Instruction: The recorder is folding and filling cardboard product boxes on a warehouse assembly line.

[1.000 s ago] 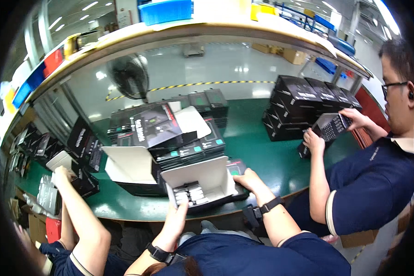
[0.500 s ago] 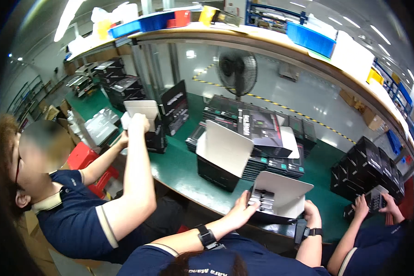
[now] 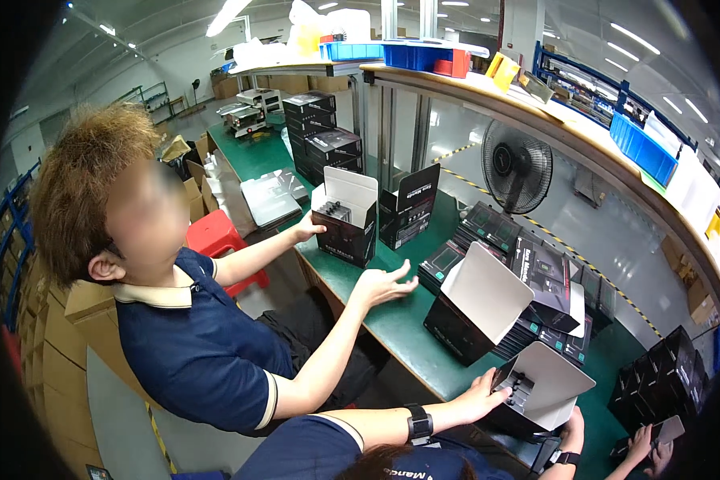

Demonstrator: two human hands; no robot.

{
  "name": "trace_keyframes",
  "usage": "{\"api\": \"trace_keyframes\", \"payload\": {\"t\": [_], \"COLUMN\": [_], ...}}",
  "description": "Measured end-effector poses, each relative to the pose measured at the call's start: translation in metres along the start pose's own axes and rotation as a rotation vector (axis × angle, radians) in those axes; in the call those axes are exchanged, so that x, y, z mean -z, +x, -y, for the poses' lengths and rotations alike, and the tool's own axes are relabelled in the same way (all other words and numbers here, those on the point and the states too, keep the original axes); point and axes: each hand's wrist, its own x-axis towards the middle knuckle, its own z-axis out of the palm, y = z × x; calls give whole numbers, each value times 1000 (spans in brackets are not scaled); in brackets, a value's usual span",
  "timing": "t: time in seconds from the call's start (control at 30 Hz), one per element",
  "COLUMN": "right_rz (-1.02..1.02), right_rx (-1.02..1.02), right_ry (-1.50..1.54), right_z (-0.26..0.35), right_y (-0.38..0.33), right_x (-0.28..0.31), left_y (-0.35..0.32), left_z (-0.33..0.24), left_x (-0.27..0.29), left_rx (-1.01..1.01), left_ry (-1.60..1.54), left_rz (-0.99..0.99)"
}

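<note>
The left hand [image 3: 482,394] is resting against the near side of a small open black carton [image 3: 536,392], fingers curled onto its edge and gripping it; a dark wristband [image 3: 418,422] is circling the forearm behind it. The carton is sitting at the near edge of the green bench [image 3: 376,320], low and right in the head view, its pale matte flap [image 3: 554,374] standing open above a dark moulded insert. The right hand [image 3: 572,428] is reaching up from below to the carton's lower right corner, fingers folded around it, though how tightly they are closing cannot be told.

Beside it, a larger black box with a white inner flap [image 3: 476,308] is standing open on glossy flat black packs [image 3: 536,272]. To the left, a co-worker in a navy polo [image 3: 192,344] is sitting at the bench, one hand [image 3: 384,284] hovering palm-up with fingers spread, the other hand [image 3: 306,232] touching another open black carton [image 3: 346,216]. A black fan [image 3: 517,166] is standing behind the bench; blue plastic bins [image 3: 412,54] are lining the curved shelf above.
</note>
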Motion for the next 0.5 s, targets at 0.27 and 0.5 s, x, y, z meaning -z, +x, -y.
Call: {"api": "trace_keyframes", "payload": {"t": [0.27,0.5], "right_rz": [21,-466], "right_rx": [-74,43], "right_ry": [-185,-871], "right_z": [28,67], "right_y": [-18,-65], "right_x": [-11,-30], "left_y": [-1,-5], "left_z": [-7,-10], "left_x": [7,10], "left_rx": [10,-14], "left_ry": [-3,11], "left_rz": [14,19]}}
